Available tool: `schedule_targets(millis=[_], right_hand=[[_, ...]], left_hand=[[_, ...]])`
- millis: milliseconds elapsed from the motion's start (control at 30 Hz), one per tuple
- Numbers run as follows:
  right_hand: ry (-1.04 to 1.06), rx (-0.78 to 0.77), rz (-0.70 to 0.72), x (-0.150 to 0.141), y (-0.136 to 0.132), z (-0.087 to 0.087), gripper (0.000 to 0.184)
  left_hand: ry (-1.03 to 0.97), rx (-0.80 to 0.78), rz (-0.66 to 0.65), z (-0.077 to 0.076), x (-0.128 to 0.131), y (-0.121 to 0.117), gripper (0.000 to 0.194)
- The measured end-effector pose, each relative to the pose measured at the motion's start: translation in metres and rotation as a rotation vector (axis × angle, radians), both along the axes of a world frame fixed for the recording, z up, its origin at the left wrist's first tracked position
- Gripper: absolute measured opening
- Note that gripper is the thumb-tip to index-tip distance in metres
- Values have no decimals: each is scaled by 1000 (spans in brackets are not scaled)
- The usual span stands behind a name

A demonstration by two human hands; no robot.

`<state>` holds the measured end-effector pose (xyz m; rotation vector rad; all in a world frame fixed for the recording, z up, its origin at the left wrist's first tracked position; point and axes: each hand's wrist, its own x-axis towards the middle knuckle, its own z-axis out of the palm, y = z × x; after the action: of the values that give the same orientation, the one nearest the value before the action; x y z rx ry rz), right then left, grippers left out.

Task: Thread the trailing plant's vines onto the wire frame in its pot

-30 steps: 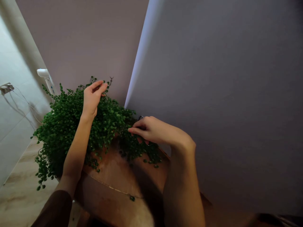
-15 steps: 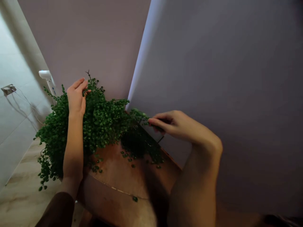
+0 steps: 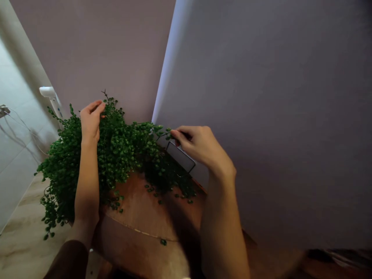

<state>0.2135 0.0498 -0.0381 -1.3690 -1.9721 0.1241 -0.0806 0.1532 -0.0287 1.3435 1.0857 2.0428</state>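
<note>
A bushy trailing green plant with small round leaves spreads over a brown wooden surface. My left hand is at its upper left part, fingers bent around leafy stems near a bare twig tip; the leaves partly hide its grip. To the right, my right hand pinches the end of a thin sprig between thumb and fingers, stretching it out sideways. Just below that hand a thin dark wire frame shows beside the plant.
A grey wall rises close on the right, meeting a pinkish wall at a lit corner. A white device stands behind the plant at left, near a socket with cables. One loose leaf lies on the wood.
My right hand has moved left and slightly up with the sprig, uncovering more of the wire frame. My left hand stays at the same part of the plant. The view has shifted slightly.
</note>
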Motion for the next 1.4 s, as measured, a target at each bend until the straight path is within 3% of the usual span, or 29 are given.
schedule_targets(millis=[233,300,400,433,467,500,567,600,667,733,833,967,1067,1167,1200,1233,1400], right_hand=[[163,65,80,-17,9,-7,38],[210,69,92,-24,14,-12,38],[353,59,126,-37,23,-18,37],[424,46,149,-40,26,-19,37],[503,22,179,-43,28,-20,37],[583,-13,213,-44,29,-20,37],[707,-89,278,-43,30,-19,39],[737,-113,297,-42,29,-19,40],[731,-103,297,-39,26,-16,43],[662,-44,281,-38,21,-15,43],[459,50,227,-39,10,-12,37],[103,103,-24,-35,-9,-4,38],[-192,-86,-2,-32,-15,-7,33],[-508,-436,217,-49,-7,-31,31],[-551,-491,249,-60,0,-44,26],[-577,-517,259,-72,7,-59,24],[-609,-439,224,-117,52,-122,52]], left_hand=[[659,-124,8,-8,26,-9,31],[802,-129,75,-1,32,-28,38],[836,55,188,16,50,-78,36],[873,112,145,21,58,-97,26],[959,161,14,24,66,-115,20],[1091,173,-179,25,74,-129,21],[1421,35,-534,19,88,-143,24],[1576,-48,-600,14,94,-142,23],[1780,-233,-500,4,101,-130,19],[1809,-325,-273,-2,101,-111,25],[1780,-299,-112,-1,89,-88,34],[1629,-279,-52,2,67,-70,55],[1564,-324,-81,-1,55,-55,59],[1549,-357,-76,-4,50,-44,61],[1543,-360,-62,-4,50,-42,61],[1535,-361,-51,-4,49,-41,61],[1555,-370,-101,-2,49,-47,58]])
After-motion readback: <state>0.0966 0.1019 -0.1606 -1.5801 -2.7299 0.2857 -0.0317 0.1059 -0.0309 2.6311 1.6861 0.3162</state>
